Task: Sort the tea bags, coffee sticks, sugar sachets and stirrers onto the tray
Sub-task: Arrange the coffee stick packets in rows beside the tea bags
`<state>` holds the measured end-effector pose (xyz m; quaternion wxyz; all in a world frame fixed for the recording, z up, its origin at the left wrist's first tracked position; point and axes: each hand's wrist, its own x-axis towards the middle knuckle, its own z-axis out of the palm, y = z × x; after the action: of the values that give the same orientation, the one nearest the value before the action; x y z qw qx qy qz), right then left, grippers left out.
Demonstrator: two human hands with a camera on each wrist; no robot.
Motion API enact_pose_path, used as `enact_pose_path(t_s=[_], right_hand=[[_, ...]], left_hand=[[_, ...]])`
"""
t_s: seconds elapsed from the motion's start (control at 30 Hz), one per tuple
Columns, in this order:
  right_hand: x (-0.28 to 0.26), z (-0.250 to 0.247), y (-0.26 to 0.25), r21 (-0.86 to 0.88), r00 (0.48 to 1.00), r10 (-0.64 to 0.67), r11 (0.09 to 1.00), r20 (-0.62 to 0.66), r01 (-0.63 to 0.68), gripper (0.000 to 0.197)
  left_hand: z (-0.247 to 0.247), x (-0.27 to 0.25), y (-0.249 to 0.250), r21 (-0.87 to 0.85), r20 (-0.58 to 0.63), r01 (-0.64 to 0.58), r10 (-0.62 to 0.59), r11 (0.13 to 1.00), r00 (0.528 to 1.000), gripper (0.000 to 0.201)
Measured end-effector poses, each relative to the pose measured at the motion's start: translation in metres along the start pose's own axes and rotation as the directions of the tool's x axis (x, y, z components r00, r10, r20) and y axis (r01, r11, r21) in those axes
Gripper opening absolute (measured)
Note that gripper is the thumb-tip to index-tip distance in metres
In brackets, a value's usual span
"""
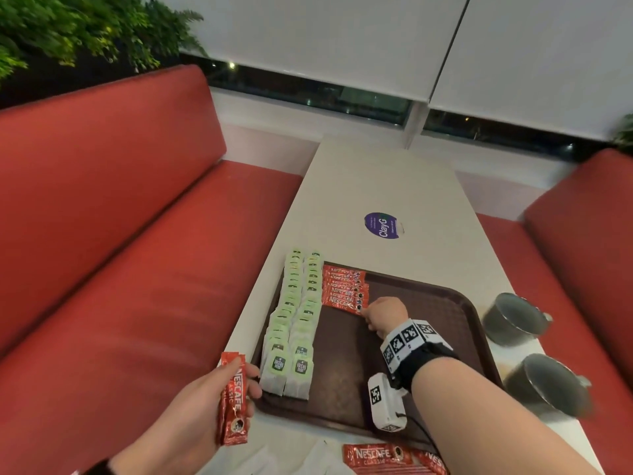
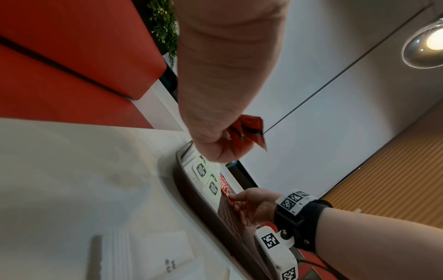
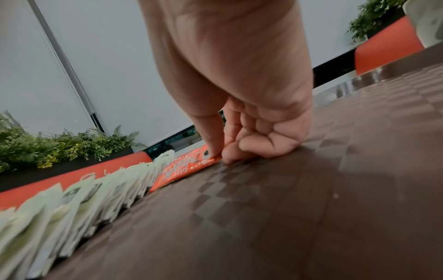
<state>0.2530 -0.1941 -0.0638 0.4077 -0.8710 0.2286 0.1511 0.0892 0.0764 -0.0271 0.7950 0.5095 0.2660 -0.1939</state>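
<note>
a coffee stick is being laid at the near end of the row of coffee sticks on the brown tray. the right hand is set low on the tray floor, its thumb and forefinger pinching the end of the nearest stick while the other fingers are curled under. the left hand is held over the table edge beside the tray, closed around a small bundle of spare coffee sticks.

for the step to be done well, the stick is best slid flush against its neighbour, overlapped evenly and kept parallel, with the ends lined up before the pinch is let go; the adjacent tea bags should not be nudged.

contents: two long rows of green-tagged tea bags are stood overlapping along the tray's left side, the far ones reaching over its rim; the coffee row lies just beside them at the far end. the rest of the tray floor is bare. more coffee sticks lie on the table near the tray's front edge. two dark cups stand to the right of the tray; what they hold cannot be told.
</note>
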Motion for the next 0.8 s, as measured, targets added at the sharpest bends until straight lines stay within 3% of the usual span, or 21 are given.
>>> enact_pose_path(t_s=[0.07,0.17,0.23,0.4,0.53,0.6,0.67,0.73,0.8], right_hand=[[0.002,0.001,-0.001,-0.012,1.0,-0.002,1.0,-0.009,0.001,0.018],[0.003,0.002,-0.002,-0.05,0.999,-0.016,0.999,-0.03,0.015,0.003],[0.0,0.001,-0.003,-0.027,0.999,-0.022,0.999,-0.039,0.021,0.01],[-0.018,-0.007,-0.008,0.098,0.995,0.099,0.99,0.031,-0.102,0.02],[-0.037,0.008,-0.01,0.353,0.997,0.036,0.935,-0.069,-0.009,0.015],[-0.056,0.022,-0.021,0.433,0.997,-0.012,0.901,0.08,-0.024,0.016],[-0.07,0.037,-0.034,0.402,0.968,-0.06,0.914,0.244,-0.044,0.02],[-0.076,0.048,-0.041,0.463,0.945,-0.105,0.885,0.311,-0.054,0.027],[-0.081,0.056,-0.045,0.593,0.932,-0.12,0.797,0.342,-0.115,0.041]], left_hand=[[-0.002,0.001,0.001,0.01,0.009,0.003,-0.003,1.0,1.0,0.032],[-0.004,0.001,0.003,0.015,0.019,0.003,-0.003,1.0,1.0,0.032],[-0.005,0.001,0.004,0.013,0.017,-0.003,0.002,1.0,1.0,0.031],[-0.009,-0.002,0.004,0.002,0.013,-0.012,0.012,1.0,1.0,0.03],[-0.012,-0.003,0.004,-0.004,0.011,-0.014,0.014,1.0,1.0,0.03],[-0.011,-0.003,0.003,-0.004,0.011,-0.016,0.016,1.0,1.0,0.029],[-0.01,-0.003,0.003,-0.002,0.014,-0.019,0.019,1.0,1.0,0.029],[-0.01,-0.004,0.004,-0.007,0.02,-0.02,0.02,1.0,1.0,0.029],[-0.011,-0.005,0.006,-0.015,0.024,-0.02,0.021,1.0,1.0,0.029]])
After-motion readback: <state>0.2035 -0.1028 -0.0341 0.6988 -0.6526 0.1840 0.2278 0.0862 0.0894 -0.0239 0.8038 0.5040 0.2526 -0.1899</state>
